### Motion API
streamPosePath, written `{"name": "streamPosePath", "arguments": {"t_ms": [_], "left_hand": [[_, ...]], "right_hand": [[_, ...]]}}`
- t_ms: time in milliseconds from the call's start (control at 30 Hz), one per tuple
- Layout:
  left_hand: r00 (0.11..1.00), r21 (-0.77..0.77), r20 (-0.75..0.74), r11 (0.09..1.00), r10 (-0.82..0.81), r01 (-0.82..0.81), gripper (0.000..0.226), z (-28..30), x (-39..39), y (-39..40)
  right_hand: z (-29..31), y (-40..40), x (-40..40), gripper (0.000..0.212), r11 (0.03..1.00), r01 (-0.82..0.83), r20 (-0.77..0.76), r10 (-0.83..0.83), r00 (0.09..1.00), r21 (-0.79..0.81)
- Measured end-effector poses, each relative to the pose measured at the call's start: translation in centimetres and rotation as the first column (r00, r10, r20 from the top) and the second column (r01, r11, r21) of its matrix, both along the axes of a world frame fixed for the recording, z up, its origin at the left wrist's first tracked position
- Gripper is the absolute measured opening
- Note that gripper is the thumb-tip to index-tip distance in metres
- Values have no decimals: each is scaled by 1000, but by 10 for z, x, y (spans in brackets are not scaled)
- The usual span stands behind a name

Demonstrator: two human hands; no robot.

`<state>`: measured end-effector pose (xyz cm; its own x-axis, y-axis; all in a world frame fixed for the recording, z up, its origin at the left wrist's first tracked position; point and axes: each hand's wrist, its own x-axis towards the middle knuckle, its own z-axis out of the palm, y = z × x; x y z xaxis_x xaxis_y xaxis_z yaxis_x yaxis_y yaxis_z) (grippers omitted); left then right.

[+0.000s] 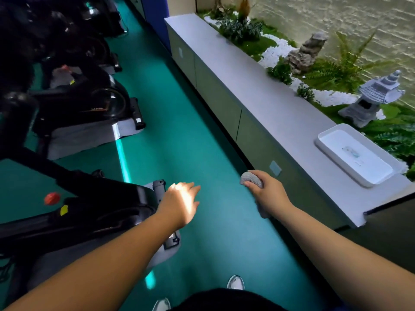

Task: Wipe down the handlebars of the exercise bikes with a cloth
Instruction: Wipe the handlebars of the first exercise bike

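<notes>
Over the teal floor, right hand (268, 193) grips a bunched grey cloth (251, 180); left hand (180, 202) open.

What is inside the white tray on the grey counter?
The white tray on the grey counter holds one small pale bluish object, too blurred to identify. Its near rim hides a strip of the tray floor, so anything lying there cannot be seen.

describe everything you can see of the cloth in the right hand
The cloth is pale grey with a fine, nubbly weave. It is bunched into a rounded wad in the right hand, whose fingers curl around it. One end bulges out above the fingers; another hangs below the palm. It is held in the air over the green floor, touching nothing else.
</notes>
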<state>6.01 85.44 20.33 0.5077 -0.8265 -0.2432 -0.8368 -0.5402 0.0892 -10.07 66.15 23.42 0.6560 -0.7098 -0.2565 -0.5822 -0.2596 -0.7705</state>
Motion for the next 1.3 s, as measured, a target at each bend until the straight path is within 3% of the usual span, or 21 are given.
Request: {"name": "streamPosePath", "arguments": {"t_ms": [167, 333, 467, 767, 933, 1033, 1167, 1300], "left_hand": [[999, -53, 30, 998, 26, -25, 55, 14, 15, 42], [994, -67, 98, 996, -55, 61, 56, 35, 47, 103], [984, -54, 116, 988, -136, 143, 59, 51, 75, 148], [959, -172, 127, 946, -255, 274, 60, 86, 90, 202], [948, -377, 181, 872, -262, 313, 57, 129, 95, 208], [920, -520, 281, 763, -273, 385, 53, 157, 99, 212], [893, -599, 367, 668, -262, 442, 53, 198, 118, 217], [885, -619, 395, 641, -245, 454, 52, 228, 164, 227]], "right_hand": [[12, 49, 22, 23, 1000, 24, 63, -23, 998, -6], [20, 124, 48, 22, 995, 100, 105, -100, 989, 10], [25, 189, 65, 10, 986, 164, 121, -167, 978, 35], [50, 266, 80, 22, 960, 278, 234, -277, 932, 30], [88, 271, 99, 23, 963, 260, 344, -220, 913, -74], [111, 275, 112, 21, 965, 230, 416, -159, 895, -125], [135, 283, 128, 24, 952, 241, 444, -136, 885, -189], [157, 296, 147, 25, 935, 279, 496, -140, 857, -218]]}}
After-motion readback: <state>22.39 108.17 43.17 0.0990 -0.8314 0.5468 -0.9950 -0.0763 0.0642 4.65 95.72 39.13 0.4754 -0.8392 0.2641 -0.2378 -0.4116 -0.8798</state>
